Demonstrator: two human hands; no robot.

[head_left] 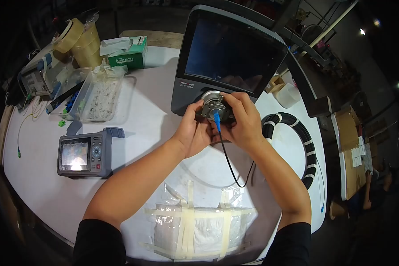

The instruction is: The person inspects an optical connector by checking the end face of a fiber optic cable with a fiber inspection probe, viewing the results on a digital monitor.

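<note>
A large dark-screened test instrument (228,55) stands at the back of the table. On its lower front is a round metal connector mount (214,106). A blue fibre-optic connector (217,122) sits at the face of this mount, with a thin black cable (226,155) hanging from it in a loop. My left hand (191,132) grips the mount from the left, its lower fingers partly hidden beneath. From the right, my right hand (243,119) curls its fingers over the mount's top and side; its thumb is mostly hidden near the connector.
A coiled black cable (308,150) with white ties lies to the right. At left are a handheld tester (83,154), a clear bin of small white parts (103,99), a green tissue box (131,55) and tape rolls (88,46). A taped plastic sheet (204,230) covers the front.
</note>
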